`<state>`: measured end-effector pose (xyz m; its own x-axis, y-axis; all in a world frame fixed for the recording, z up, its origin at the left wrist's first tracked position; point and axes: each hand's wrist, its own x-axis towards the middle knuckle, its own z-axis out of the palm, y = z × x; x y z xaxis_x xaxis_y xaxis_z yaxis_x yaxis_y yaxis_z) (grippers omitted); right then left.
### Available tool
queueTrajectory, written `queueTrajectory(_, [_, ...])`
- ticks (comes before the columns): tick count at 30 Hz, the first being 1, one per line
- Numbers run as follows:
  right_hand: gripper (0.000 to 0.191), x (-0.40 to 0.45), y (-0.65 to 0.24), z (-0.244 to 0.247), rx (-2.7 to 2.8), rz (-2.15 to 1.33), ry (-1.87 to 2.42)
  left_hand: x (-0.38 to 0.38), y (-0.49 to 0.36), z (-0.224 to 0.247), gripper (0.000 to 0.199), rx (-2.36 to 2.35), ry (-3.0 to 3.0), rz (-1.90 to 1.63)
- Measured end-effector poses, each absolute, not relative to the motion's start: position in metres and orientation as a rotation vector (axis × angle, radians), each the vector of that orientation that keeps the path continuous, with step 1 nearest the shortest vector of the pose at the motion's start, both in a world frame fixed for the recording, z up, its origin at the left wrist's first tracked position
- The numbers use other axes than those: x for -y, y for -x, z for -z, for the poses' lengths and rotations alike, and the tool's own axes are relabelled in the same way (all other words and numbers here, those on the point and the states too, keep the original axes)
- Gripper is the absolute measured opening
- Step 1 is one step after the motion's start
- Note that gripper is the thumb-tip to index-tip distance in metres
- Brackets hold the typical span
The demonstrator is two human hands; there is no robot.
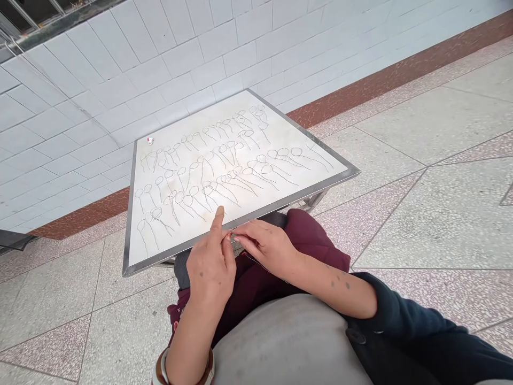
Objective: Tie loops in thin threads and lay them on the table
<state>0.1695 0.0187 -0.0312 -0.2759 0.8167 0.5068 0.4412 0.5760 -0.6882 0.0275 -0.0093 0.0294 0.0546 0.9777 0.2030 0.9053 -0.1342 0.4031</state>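
the head camera looks forward and steeply down past the wearer's torso point(288, 342), with left hand point(210, 264) and right hand point(270, 243) close below, the table point(224, 109) just beyond and a tiled wall point(224, 43) slanting behind.

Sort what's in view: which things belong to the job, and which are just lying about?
Likely the job:
thin strand by left hand and right hand
looped strands in rows
table beneath them

Apparently lying about:
small white-and-red object, far left corner
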Motion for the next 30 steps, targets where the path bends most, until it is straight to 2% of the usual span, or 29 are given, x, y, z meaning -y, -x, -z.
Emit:
queueTrajectory(10, [0.02, -0.017, -0.168, 0.029, 1.96, -0.405, 1.008, 0.008, -0.029, -0.022, 0.048, -2.041, -2.31, -0.69])
queueTrajectory(14, [0.019, -0.016, -0.166, 0.029, 1.935, -0.489, 0.967, 0.007, -0.027, -0.02, 0.047, -2.04, -2.353, -0.739])
queueTrajectory(21, [0.012, -0.018, -0.165, 0.029, 1.62, -1.063, 0.808, 0.008, -0.023, -0.025, 0.05, -1.916, -2.142, -0.912])
queueTrajectory(26, [0.023, -0.019, -0.166, 0.028, 1.291, -1.705, 0.619, 0.009, -0.019, -0.028, 0.051, -1.822, -2.034, -1.018])
queueTrajectory(30, [0.027, -0.019, -0.165, 0.032, 1.012, -2.03, 0.445, 0.011, -0.019, -0.032, 0.052, -1.807, -1.982, -0.995])
